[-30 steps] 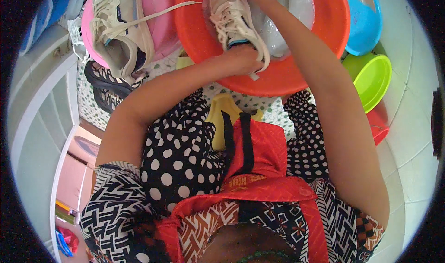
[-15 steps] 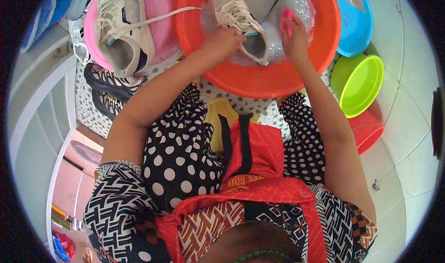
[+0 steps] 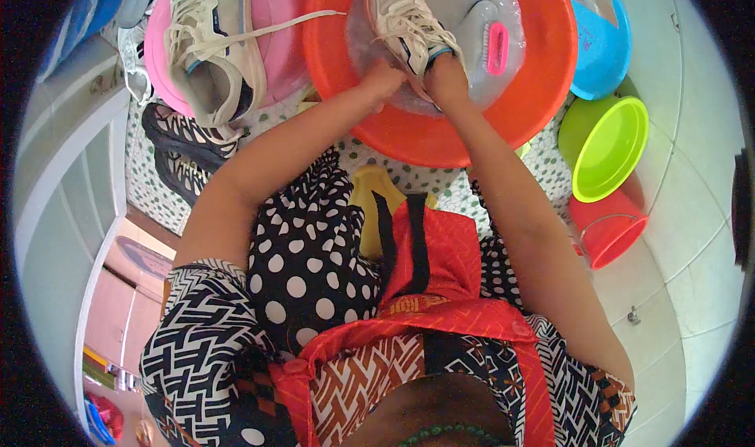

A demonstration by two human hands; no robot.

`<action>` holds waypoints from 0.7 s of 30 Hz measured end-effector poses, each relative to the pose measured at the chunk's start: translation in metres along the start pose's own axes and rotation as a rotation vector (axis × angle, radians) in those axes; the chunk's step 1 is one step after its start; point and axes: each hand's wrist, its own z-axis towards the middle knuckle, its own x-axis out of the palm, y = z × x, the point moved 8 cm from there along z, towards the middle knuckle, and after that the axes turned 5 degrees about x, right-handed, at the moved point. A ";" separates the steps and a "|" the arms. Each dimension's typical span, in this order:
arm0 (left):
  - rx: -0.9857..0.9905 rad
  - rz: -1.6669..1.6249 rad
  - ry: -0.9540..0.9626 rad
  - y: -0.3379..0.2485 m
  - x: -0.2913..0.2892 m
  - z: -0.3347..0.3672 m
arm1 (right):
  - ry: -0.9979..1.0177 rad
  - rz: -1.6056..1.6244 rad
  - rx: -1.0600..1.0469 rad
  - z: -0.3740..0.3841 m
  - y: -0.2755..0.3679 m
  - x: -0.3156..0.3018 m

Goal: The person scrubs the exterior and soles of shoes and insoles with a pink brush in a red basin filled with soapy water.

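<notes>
A white lace-up sneaker with dark and blue trim lies tilted in the red basin, partly in cloudy water. My left hand is closed on the sneaker's left side, near the heel. My right hand reaches into its ankle opening, and those fingers are hidden inside. To the right of the sneaker, a pink scrub brush with pale bristles lies in the basin, out of my hands.
A pink basin at left carries a second white sneaker, its lace trailing to the red basin. Dark shoes sit below it. Blue, green and red buckets stand along the right wall. A yellow stool shows between my legs.
My right hand has let go of the scrub brush, which now lies in the basin, and moved left into the sneaker's opening. My left hand has shifted slightly down along the sneaker.
</notes>
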 end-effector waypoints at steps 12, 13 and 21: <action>-0.197 -0.468 0.217 0.011 0.029 -0.012 | 0.032 -0.366 -0.051 0.002 0.005 -0.033; -0.240 -0.505 0.197 0.011 0.025 -0.012 | 0.053 -0.329 -0.059 -0.001 0.012 -0.034; 0.180 -0.104 -0.085 0.004 -0.026 -0.004 | 0.170 -0.103 -0.037 -0.001 0.035 -0.010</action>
